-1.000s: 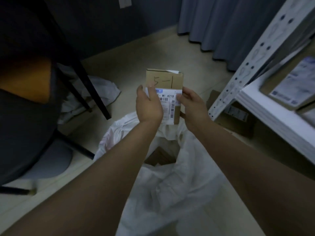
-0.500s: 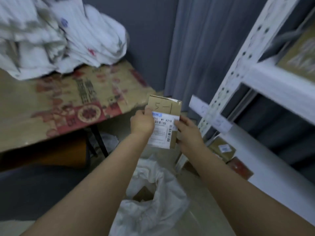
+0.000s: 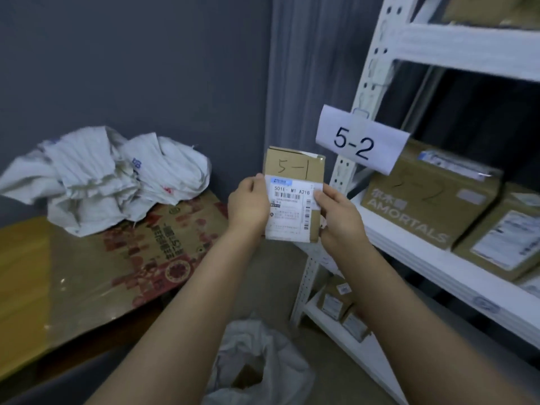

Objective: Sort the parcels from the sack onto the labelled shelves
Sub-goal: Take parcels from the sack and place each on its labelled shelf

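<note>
Open dark gap above the boxes (image 3: pixel 429 197) on the 5-2 shelf (image 3: pixel 409 255), under the upper board (image 3: pixel 467 45). Blocking that shelf's near corner: perforated white upright (image 3: pixel 371 74) and its paper tag (image 3: pixel 361 141), just right of the held parcel (image 3: pixel 293 197). Bare floor (image 3: pixel 263 273) between table (image 3: pixel 58 273) edge and rack, open sack (image 3: pixel 257 346) below.

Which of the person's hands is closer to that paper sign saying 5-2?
Right. The right hand grips the parcel by its right edge, just below and left of the 5-2 sign; the left hand grips its left edge, farther from the sign.
</note>
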